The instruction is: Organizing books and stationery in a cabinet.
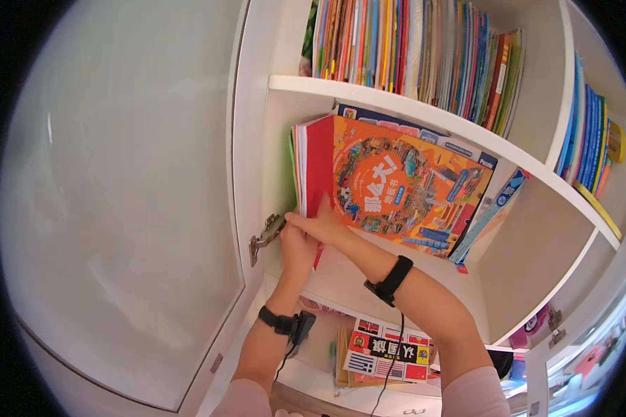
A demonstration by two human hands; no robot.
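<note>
Several thin books stand upright together at the left end of the middle shelf, the nearest with a plain red cover (318,158). At their lower front corner, my right hand (321,224) is closed round the stack's edge, its fingers against the red cover and its thumb toward the left. Just below and partly behind it, my left hand (296,243) grips the bottom of the same books; most of its fingers are hidden. A large orange picture book (410,184) leans beside the red cover, in front of a dark blue puzzle box (487,161).
An open white cabinet door (132,194) with a metal hinge (266,236) stands close on the left. Tightly packed books (410,52) fill the shelf above. Below lies a flag-patterned box (389,351). Blue books (588,139) stand at the right. Cables hang from both wrist straps.
</note>
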